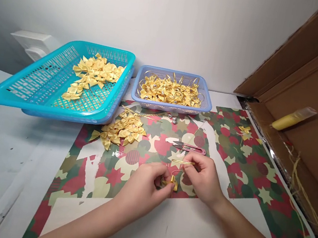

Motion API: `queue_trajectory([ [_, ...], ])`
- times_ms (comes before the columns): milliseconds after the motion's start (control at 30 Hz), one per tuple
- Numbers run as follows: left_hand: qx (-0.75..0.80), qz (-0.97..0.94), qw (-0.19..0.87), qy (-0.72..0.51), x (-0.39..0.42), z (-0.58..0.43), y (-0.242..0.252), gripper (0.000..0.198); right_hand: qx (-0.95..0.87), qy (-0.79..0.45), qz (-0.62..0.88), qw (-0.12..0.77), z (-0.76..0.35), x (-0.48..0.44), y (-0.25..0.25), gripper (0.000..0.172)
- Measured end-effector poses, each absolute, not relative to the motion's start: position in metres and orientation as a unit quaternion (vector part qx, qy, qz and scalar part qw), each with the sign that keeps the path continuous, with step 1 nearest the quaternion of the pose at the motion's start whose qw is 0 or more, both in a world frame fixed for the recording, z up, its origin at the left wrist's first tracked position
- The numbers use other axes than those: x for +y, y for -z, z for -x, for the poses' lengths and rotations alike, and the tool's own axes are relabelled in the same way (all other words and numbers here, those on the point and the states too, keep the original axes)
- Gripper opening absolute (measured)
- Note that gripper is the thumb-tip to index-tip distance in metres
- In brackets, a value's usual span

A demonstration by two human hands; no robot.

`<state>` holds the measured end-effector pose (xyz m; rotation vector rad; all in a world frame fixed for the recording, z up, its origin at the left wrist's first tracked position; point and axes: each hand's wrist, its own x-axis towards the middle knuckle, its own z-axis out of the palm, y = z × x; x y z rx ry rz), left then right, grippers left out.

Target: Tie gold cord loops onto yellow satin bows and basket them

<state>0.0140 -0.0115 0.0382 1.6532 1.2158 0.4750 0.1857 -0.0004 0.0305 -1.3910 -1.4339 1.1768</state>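
Bare forearms (89, 227) reach over the patterned surface (161, 143) — left hand (145, 190) with fingers closed on a yellow ribbon bow (172, 183), right hand (202, 179) with fingers pinching a gold cord (179, 161) near it. Steadying the bow's centre and holding the thread (176, 171) between them lightly taut should prevent tangles.

A small craft workshop is indicated by thread snips (197, 150). Yellow ribbon bows (98, 69) are piled in plastic baskets (50, 110).
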Motion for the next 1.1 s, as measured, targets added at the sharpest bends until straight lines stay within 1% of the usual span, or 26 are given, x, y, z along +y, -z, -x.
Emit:
queue_trajectory([
  [67,0.501,-0.613,0.565,-0.232,-0.009,-0.013,-0.038,0.016,-0.548,-0.478,0.55,0.41,-0.186,-0.001,-0.033,0.019],
  [133,0.5,-0.542,0.613,-0.284,-0.007,-0.011,-0.037,0.019,-0.543,-0.466,0.549,0.433,-0.185,-0.001,-0.036,0.021],
  [267,0.486,-0.446,0.652,-0.373,-0.003,-0.01,-0.033,0.024,-0.549,-0.393,0.554,0.488,-0.185,-0.003,-0.039,0.022],
  [333,0.478,-0.428,0.656,-0.397,-0.002,-0.01,-0.032,0.024,-0.542,-0.404,0.553,0.488,-0.184,-0.005,-0.039,0.023],
  [533,0.477,-0.434,0.649,-0.404,-0.003,-0.01,-0.029,0.024,-0.492,-0.533,0.519,0.452,-0.18,-0.009,-0.033,0.025],
  [667,0.469,-0.427,0.67,-0.387,-0.002,-0.008,-0.027,0.025,-0.374,-0.653,0.498,0.431,-0.18,-0.009,-0.03,0.022],
  [833,0.465,-0.422,0.675,-0.386,-0.001,-0.006,-0.03,0.025,-0.229,-0.756,0.444,0.423,-0.181,-0.007,-0.033,0.017],
  [967,0.468,-0.429,0.674,-0.378,0.0,-0.006,-0.031,0.025,-0.176,-0.795,0.373,0.445,-0.18,-0.005,-0.033,0.016],
  [1100,0.469,-0.442,0.681,-0.347,-0.001,-0.007,-0.028,0.023,-0.145,-0.796,0.344,0.476,-0.181,-0.001,-0.031,0.014],
])
